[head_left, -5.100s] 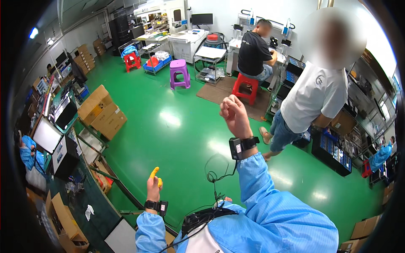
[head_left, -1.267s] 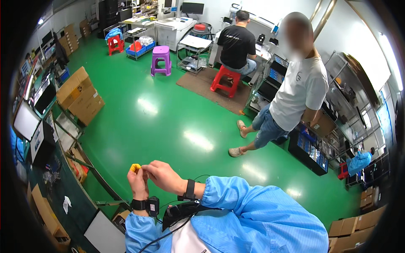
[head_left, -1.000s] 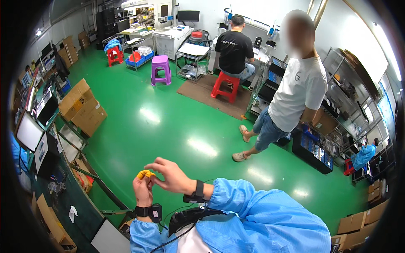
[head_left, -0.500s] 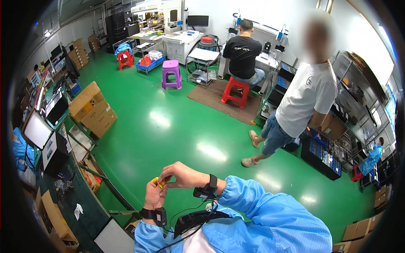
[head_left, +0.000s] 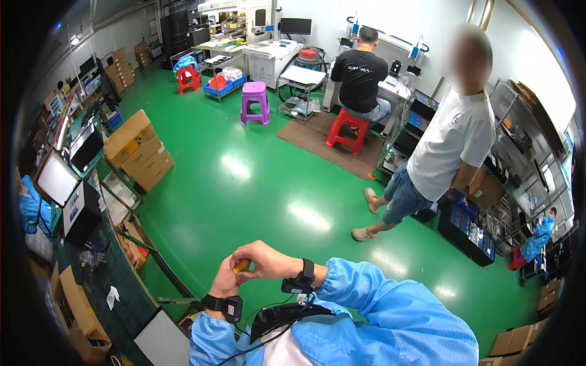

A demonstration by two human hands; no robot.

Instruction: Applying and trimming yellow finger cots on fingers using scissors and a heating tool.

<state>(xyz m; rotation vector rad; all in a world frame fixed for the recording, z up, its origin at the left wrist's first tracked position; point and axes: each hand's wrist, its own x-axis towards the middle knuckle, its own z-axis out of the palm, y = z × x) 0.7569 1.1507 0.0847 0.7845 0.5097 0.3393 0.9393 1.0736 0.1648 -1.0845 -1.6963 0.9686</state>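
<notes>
A small yellow piece (head_left: 242, 265), too small to tell its kind, sits between my two hands in front of my body. My right hand (head_left: 270, 261) is closed on it, its thumb and forefinger bent around it in a ring. From the left, my left hand (head_left: 224, 282) meets it with the fingers closed at the same piece; the right hand partly hides them. Each wrist carries a black strapped device, and light blue sleeves cover my forearms. Dark cables run across my front, near a black pouch (head_left: 287, 317).
On my left runs a dark green workbench (head_left: 131, 311) with a crumpled white tissue (head_left: 113, 296) and an open carton (head_left: 76, 311). A person in a white shirt (head_left: 455, 140) stands ahead right; another sits on a red stool (head_left: 348, 131). Beyond are a purple stool (head_left: 255, 104) and stacked cartons (head_left: 139, 149).
My hands have drawn closer together around the yellow piece, and less of it shows at the left fingertips. The room has shifted slightly right in the view.
</notes>
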